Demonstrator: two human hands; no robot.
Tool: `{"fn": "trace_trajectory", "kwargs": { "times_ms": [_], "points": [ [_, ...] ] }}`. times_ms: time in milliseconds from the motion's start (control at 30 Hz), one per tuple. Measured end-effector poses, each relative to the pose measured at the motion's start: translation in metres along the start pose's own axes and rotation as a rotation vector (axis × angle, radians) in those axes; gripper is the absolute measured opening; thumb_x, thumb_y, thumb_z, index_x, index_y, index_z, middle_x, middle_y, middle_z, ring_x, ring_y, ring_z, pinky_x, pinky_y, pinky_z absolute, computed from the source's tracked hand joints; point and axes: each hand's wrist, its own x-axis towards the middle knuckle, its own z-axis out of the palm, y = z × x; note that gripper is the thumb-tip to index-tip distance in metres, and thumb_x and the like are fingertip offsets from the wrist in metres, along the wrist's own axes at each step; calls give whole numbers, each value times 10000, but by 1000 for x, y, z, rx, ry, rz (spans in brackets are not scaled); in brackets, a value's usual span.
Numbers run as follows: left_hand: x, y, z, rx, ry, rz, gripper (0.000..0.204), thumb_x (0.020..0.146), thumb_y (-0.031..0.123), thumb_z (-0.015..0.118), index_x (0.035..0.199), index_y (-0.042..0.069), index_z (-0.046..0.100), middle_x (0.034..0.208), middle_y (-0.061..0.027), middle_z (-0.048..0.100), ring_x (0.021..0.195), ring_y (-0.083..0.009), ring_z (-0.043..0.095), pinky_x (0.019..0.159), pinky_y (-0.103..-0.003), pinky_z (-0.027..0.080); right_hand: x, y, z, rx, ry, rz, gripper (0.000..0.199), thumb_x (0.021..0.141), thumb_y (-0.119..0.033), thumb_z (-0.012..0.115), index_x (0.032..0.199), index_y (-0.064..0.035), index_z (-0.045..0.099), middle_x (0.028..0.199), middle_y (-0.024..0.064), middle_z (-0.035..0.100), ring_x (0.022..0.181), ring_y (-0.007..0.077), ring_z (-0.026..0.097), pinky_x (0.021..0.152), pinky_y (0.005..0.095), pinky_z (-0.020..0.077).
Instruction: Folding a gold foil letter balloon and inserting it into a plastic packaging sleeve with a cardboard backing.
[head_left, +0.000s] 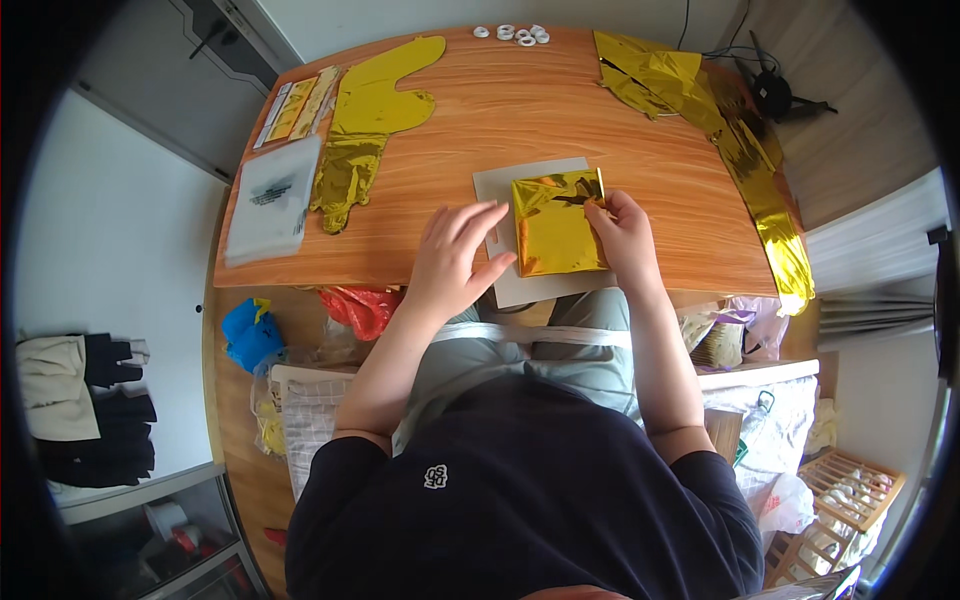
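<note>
Person seated at worktop (440,165), dark shirt, greenish trousers. Under near edge: red bag (362,310) left of the legs, blue bag (252,335) further left. Grey board (530,290) lies at the near edge of the worktop, its near end sticking out past it. Folded gold foil square (560,240) sits on top of the board. Left hand (455,255) free, fingers spread, just beside the square's left side. Right hand (628,245) pinching the square's right edge, toward the far corner. Further left: translucent plastic packet (268,210), then flat gold foil piece (365,115), slim printed packets (295,108) beside it. Right: long crumpled gold foil strip (740,165), near end hanging past the edge. Far edge: small white rolls (525,38), clustered; black device (772,95) at far right.
</note>
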Motion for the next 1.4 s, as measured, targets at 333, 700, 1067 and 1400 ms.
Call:
{"fn": "trace_trajectory", "kwargs": {
  "times_ms": [333,700,1067,1400],
  "points": [
    [30,0,33,104,-154,81,855,908,517,746,1545,38,438,1620,-180,402,1488,-369,405,1199,-549,351,7,3,1,-385,43,-129,174,984,-141,691,1063,15,691,757,11,676,677,58,606,627,242,473],
    [31,4,43,174,-284,36,889,921,620,672,1550,40,432,1610,-179,428,1521,-338,369,1214,-591,323,13,-8,-1,-990,-238,-798,470,967,-153,666,1417,-43,587,1422,182,612,1358,388,543,1173,487,400],
    [29,-12,41,66,-306,93,933,913,650,667,1595,91,363,1640,-175,388,1536,-329,347,1246,-593,259,6,4,0,-1101,-370,-631,597,1047,-358,566,1546,-44,467,1597,173,464,1514,352,383,1257,494,277],
    [35,-15,28,184,-417,140,1031,813,742,705,1596,153,385,1672,-159,342,1564,-317,296,1271,-620,146,7,11,-3,-1216,-357,-647,712,1026,-514,563,1590,-105,418,1660,125,381,1552,429,272,1258,519,264]
  ]
}}
